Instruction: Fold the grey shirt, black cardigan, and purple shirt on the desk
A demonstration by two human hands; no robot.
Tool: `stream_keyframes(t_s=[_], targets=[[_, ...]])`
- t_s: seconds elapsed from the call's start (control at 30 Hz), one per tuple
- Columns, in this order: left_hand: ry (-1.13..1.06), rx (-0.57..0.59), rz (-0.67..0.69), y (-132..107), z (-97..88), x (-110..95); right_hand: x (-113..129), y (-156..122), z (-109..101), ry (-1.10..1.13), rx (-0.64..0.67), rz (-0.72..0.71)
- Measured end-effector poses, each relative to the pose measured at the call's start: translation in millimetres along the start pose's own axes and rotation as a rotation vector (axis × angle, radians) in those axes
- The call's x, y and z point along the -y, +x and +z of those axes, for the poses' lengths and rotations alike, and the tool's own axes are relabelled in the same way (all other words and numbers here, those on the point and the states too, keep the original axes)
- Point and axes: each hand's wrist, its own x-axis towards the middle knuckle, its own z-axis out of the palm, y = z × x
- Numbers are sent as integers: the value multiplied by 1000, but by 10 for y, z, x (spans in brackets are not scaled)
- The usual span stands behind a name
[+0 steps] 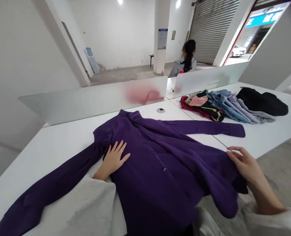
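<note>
A dark purple button-up shirt [140,173] lies front side up across the white table, its collar toward the divider. One sleeve stretches to the lower left, the other out to the right. My left hand [114,158] rests flat on the shirt's chest, fingers spread. At the right, my right hand [243,164] pinches the shirt's side edge near the hem between thumb and fingers. Folds run from the collar toward that hand, and the lower hem hangs over the table's front edge.
Folded clothes [234,105] are piled at the table's back right. A frosted divider [98,101] runs along the back of the white table [54,144], near a round cable hole [160,110]. Beyond it sits a person [186,60] by a pillar [161,49].
</note>
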Motion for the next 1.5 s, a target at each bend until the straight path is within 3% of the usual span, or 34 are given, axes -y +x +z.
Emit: stream_keyframes(t_s=[0.1, 0.17, 0.23, 0.33, 0.43, 0.5, 0.57, 0.67, 0.73, 0.8, 0.9, 1.07, 1.27, 1.37, 1.5], targets=[[11, 83, -12, -38, -64, 15, -182, -23, -70, -398, 307, -75], [2, 156, -20, -68, -143, 31, -159, -32, -82, -596, 406, -192], [-26, 256, -16, -98, -246, 67, 40, -2, -56, -756, 405, -354], [-67, 332, -5, -120, -410, 107, 637, 122, 143, -884, 456, -671], [-46, 185, -123, -88, -481, 48, 1338, 273, 649, -832, 534, -979], [-14, -22, -165, -44, -416, -21, 1687, 363, 1161, -759, 574, -1157], [16, -200, -83, -4, -266, -64, 1873, 455, 1751, -682, 612, -1273], [56, -245, 12, 16, -9, -40, 1897, 623, 2610, -673, 583, -1276], [69, -215, -8, 5, 94, 3, 1838, 743, 3069, -670, 579, -1164], [67, -190, 2, -11, 119, 29, 1786, 848, 3404, -671, 576, -1000], [58, -187, 6, -21, 69, 7, 1766, 975, 3707, -683, 548, -849], [9, -195, -24, -36, -9, -92, 1830, 1221, 3955, -719, 515, -781], [-121, -59, -20, -14, -2, -64, 1891, 1497, 4127, -725, 517, -711], [-175, -59, -28, 0, 20, -23, 1932, 1480, 4098, -718, 496, -714], [-200, -74, -25, -9, 40, -11, 2018, 1311, 3928, -644, 345, -796]])
